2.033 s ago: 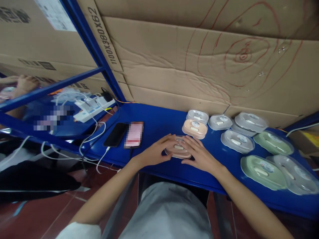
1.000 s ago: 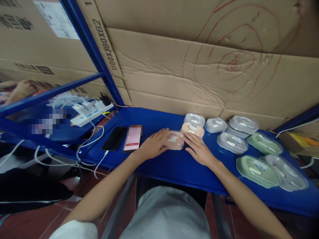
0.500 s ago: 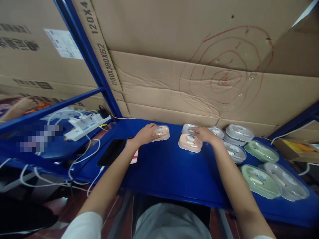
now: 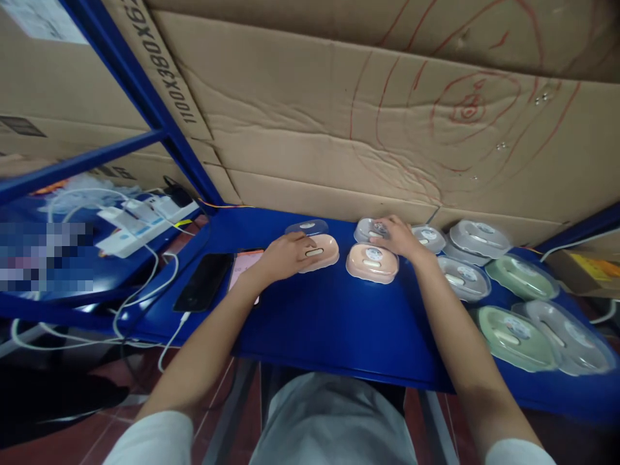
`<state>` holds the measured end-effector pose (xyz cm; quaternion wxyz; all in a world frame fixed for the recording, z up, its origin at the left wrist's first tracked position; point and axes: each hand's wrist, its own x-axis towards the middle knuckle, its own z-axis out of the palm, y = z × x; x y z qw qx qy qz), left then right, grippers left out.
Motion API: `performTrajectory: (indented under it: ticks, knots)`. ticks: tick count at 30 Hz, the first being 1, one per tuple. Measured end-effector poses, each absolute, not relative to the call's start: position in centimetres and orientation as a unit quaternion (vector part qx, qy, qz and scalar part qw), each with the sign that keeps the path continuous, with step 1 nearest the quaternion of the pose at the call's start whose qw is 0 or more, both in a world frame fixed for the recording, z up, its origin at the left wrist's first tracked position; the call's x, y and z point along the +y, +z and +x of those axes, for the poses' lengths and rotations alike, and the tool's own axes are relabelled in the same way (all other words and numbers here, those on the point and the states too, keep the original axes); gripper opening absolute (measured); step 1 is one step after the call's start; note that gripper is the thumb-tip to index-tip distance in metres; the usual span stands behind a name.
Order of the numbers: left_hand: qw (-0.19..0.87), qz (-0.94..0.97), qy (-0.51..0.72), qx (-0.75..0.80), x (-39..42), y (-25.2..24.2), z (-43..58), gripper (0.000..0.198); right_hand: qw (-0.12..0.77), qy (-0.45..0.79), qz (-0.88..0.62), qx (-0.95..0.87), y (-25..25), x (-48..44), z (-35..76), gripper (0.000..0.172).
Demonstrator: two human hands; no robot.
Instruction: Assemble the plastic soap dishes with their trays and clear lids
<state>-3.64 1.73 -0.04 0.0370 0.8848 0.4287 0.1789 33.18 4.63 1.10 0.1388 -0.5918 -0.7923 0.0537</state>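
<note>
My left hand is closed on the left end of a pink oval case, which shows a pale piece in a dark-edged slot. Behind it lies a clear lid with a label. My right hand has its fingers on a grey case with a clear cover near the cardboard. Just in front of that one sits a second pink case with a round label and a clear cover.
More covered cases stand at the right: grey, stacked grey and green. At the left lie a black phone, a lit phone, a power strip and white cables. Cardboard rises behind the blue table.
The view has tilted down and shifted. The clear lid now lies apart behind the left pink case, uncovering it under my left hand. My right hand stays at the grey case.
</note>
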Motion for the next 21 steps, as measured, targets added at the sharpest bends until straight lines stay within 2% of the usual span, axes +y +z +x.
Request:
performTrajectory:
  ticks: [2,6,10,18,21]
  knots:
    - [0.048,0.904,0.157,0.395,1.2,-0.1,-3.3,0.034,0.14,0.056,-0.583,-0.798,1.3,4.6,33.2,0.058]
    - [0.055,0.914,0.149,0.374,1.1,-0.2,-2.8,0.033,0.148,0.059,-0.568,-0.807,2.3,4.3,33.5,0.042]
    - [0.032,0.903,0.178,0.39,1.1,0.0,-2.7,0.034,0.151,0.043,-0.575,-0.803,3.2,3.8,33.0,0.04]
    - [-0.009,0.862,0.222,0.455,1.1,0.4,-2.6,0.028,0.044,0.096,-0.561,-0.821,3.3,2.8,31.2,0.025]
    - [0.009,0.872,0.203,0.445,0.9,0.2,-2.4,0.026,0.017,0.114,-0.565,-0.817,2.8,2.6,31.5,0.033]
